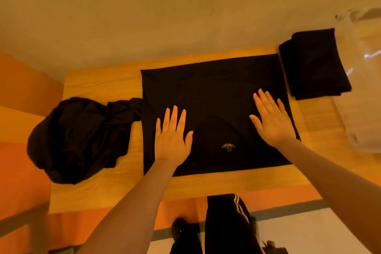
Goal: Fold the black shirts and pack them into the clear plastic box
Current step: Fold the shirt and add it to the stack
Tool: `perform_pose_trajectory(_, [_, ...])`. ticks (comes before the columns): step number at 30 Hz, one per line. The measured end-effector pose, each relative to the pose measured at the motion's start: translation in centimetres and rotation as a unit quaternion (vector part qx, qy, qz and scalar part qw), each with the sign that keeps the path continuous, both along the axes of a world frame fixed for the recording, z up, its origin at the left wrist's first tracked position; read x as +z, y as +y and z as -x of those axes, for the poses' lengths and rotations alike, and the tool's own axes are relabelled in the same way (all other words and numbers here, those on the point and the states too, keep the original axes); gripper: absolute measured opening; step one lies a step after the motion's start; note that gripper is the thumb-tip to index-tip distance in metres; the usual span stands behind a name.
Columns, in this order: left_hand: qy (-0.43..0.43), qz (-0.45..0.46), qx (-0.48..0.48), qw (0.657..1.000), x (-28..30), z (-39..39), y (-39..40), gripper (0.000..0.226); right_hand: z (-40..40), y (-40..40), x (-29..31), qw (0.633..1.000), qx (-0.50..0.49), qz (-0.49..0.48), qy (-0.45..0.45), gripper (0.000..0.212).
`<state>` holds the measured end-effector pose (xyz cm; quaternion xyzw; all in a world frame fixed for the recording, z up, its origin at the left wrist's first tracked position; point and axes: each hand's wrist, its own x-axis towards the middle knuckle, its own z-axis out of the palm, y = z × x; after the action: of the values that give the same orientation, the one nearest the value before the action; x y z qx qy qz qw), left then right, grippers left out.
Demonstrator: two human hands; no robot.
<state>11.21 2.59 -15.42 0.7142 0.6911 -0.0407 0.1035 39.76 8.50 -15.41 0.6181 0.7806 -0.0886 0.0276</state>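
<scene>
Striped dark trousers (226,225) are showing at the bottom edge, closest to the lens, and just beyond them the wooden table (99,86) is carrying everything I am working with. Both hands are lying flat with fingers straight and spread, pinching nothing: the left hand (173,140) is pressing the near-left part of the half-folded black shirt (214,93), and the right hand (272,119) is pressing its right side, slightly farther out.

That shirt is lying spread as a broad rectangle in the middle of the table, its small printed label (228,147) sitting between my wrists. Its longer axis seems to be running away from me, from the near edge toward the far edge by the wall, so I am judging that the coming fold turns on bringing one end over the other along that line, with both hands about equally placed to start it.

A crumpled heap of unfolded black shirts (80,140) is resting at the table's left end, touching the spread shirt's left edge. A folded black stack (315,64) is sitting at the far right corner, just beside the clear plastic box (362,80), which is nearer my right hand; I cannot tell whether anything is inside it.
</scene>
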Motion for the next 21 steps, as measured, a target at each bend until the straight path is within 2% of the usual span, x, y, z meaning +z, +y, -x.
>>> perform_pose_trajectory(3, [-0.004, 0.014, -0.003, 1.000, 0.4, -0.7, -1.1, 0.065, -0.3, -0.3, 0.1, 1.000, 0.000, 0.014, 0.013, 0.075])
perform_pose_trajectory(5, [-0.003, 0.011, -0.029, 1.000, 0.7, -1.0, -2.4, 0.063, -0.5, -1.0, 1.0, 0.997, -0.001, 0.035, 0.065, 0.068])
perform_pose_trajectory(7, [-0.006, -0.009, -0.076, 0.997, 0.8, -0.9, -4.6, 0.064, -0.9, -3.6, 1.5, 0.995, 0.020, 0.006, 0.102, 0.064])
perform_pose_trajectory(12, [0.002, 0.016, -0.140, 0.990, -0.2, 0.4, -10.5, 0.067, -2.7, -12.6, -0.4, 0.995, 0.092, 0.023, 0.027, 0.067])
perform_pose_trajectory(17, [0.031, 0.034, -0.195, 0.980, 0.1, 1.7, -12.2, 0.081, -4.1, -14.0, -0.4, 0.991, 0.132, 0.019, 0.003, 0.070])
perform_pose_trajectory(21, [0.032, 0.028, -0.208, 0.977, -0.3, 4.2, -13.3, 0.078, -6.0, -14.9, -0.6, 0.988, 0.147, 0.048, 0.019, 0.055])
